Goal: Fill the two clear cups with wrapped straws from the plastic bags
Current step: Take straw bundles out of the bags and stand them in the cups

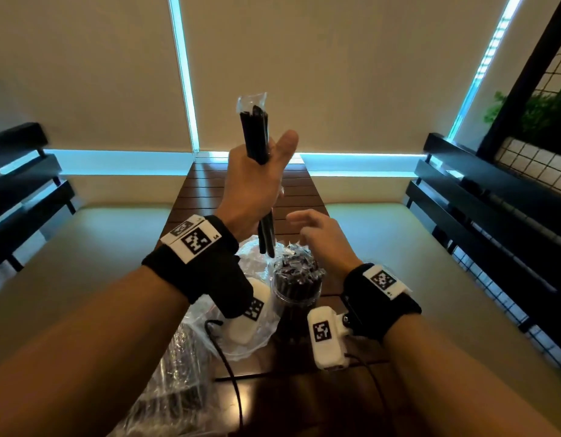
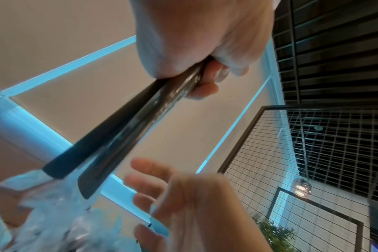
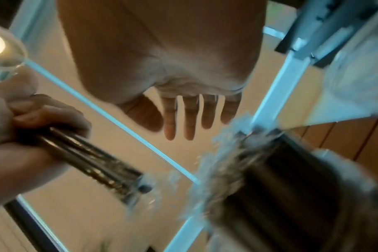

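Note:
My left hand (image 1: 255,181) is raised above the table and grips a bundle of black wrapped straws (image 1: 256,134) upright; their lower ends hang just above the filled cup. The same bundle of straws (image 2: 123,129) runs out of my left hand (image 2: 205,56) in the left wrist view. A clear cup (image 1: 296,288) packed with wrapped straws stands on the table between my wrists. My right hand (image 1: 317,234) hovers beside the bundle's lower ends, fingers (image 3: 187,117) spread and holding nothing. The cup of straws (image 3: 270,179) is blurred in the right wrist view. I cannot make out a second cup.
A plastic bag (image 1: 175,370) with dark straws lies at the table's near left. Crumpled clear plastic (image 1: 254,335) lies under my left wrist. The brown slatted table (image 1: 197,197) is narrow, with pale bench seats (image 1: 93,247) on both sides. A black wire grid (image 1: 553,89) stands at right.

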The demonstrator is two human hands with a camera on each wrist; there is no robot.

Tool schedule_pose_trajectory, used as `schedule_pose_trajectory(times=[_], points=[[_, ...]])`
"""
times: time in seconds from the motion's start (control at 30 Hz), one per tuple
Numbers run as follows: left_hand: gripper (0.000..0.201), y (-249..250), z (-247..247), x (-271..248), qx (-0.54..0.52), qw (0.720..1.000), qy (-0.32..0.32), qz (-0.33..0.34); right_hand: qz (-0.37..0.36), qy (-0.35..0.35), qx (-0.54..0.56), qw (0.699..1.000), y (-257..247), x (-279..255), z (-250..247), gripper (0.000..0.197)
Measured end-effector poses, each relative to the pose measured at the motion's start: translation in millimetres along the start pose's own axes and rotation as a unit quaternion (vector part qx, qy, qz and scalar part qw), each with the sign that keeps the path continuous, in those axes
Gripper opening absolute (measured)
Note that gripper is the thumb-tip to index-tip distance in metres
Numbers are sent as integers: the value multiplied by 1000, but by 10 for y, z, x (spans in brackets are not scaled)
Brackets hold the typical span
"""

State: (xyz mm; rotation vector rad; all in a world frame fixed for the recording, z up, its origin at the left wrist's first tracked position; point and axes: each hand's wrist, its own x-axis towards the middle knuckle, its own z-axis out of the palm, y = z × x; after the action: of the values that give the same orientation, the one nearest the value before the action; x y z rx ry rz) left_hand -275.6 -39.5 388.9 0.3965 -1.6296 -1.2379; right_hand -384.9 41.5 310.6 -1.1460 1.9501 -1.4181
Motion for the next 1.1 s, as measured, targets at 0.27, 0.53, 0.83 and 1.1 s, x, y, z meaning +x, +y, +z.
schedule_pose_trajectory(times=[0.27,0.53,0.83,1.1], points=[[38,-311,-8,-116,-36,993,70,-90,1,-187,-361,914,497,-75,-33,127],[44,-577,53,-245,-68,992,71,-80,-42,-135,-303,942,564,62,-1,76],[40,-672,-47,-222,-169,971,131,-109,-48,-40,-339,939,604,88,78,57],[38,-772,-69,-253,-208,962,118,-135,-39,-133,-342,930,560,98,51,82]])
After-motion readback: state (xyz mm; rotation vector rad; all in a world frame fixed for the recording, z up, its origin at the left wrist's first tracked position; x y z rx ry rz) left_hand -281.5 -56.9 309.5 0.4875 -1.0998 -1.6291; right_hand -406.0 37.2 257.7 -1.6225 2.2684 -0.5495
